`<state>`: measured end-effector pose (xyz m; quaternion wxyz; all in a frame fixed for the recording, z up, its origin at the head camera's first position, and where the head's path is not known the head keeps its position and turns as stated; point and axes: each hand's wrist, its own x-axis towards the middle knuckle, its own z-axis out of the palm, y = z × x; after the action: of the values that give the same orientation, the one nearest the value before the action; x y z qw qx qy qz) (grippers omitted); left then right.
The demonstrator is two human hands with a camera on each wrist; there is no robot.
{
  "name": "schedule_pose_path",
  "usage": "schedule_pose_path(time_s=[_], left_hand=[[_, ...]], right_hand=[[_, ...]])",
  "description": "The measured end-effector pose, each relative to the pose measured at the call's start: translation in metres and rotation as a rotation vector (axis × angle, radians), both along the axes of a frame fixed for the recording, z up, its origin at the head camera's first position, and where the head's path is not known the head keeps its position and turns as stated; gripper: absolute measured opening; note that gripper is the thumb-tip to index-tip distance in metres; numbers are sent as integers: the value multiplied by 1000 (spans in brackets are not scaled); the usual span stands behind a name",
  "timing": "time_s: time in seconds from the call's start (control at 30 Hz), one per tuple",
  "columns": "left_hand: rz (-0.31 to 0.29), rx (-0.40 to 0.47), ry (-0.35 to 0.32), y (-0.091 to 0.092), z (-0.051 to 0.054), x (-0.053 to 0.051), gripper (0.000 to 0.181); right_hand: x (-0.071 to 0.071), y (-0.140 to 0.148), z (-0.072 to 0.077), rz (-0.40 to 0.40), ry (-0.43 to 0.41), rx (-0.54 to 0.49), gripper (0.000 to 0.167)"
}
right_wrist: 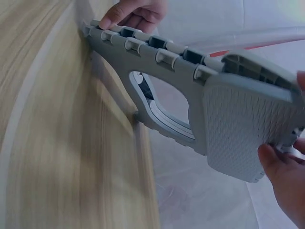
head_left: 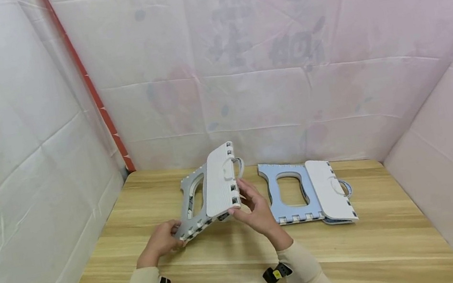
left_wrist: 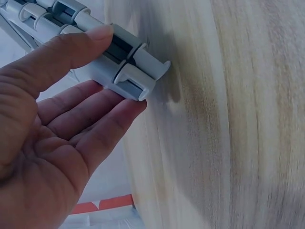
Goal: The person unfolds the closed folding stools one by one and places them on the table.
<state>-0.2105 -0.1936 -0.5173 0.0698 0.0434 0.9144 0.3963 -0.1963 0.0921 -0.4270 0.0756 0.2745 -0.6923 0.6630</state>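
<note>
A folded step stool (head_left: 218,181) with a white top and grey legs is tilted, its white top end raised off the table. At its lower left corner, my left hand (head_left: 159,242) pinches the hinged grey edge (left_wrist: 128,71) between thumb and fingers. My right hand (head_left: 259,210) grips the raised end of the white top, below the carry handle (head_left: 239,168). In the right wrist view the textured white panel (right_wrist: 243,121) sits beside the right thumb, and some right fingers are cut off by the frame's edge.
A second folded step stool, light blue (head_left: 301,210) with a white top, lies flat on the wooden table (head_left: 211,279) to the right. Fabric walls (head_left: 255,98) enclose the table at the back and sides. A red strip (head_left: 90,88) runs down the back left corner.
</note>
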Motion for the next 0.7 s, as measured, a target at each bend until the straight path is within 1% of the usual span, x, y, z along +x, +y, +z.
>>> schedule_pose_path(time_s=[0.13,0.27,0.5,0.7], left_hand=[[6,18,-21,-1,2,2,59],[17,39,-43,-2,1,4,59],[0,52,-37,-1,1,1,59],[-14,56,-27,1,0,2,58]], right_hand=[[-2,1,1,53,20,12,74],[-2,0,2,74,12,23,74],[-1,1,4,41,-13,31,73],[0,-1,7,54,-21,34,73]])
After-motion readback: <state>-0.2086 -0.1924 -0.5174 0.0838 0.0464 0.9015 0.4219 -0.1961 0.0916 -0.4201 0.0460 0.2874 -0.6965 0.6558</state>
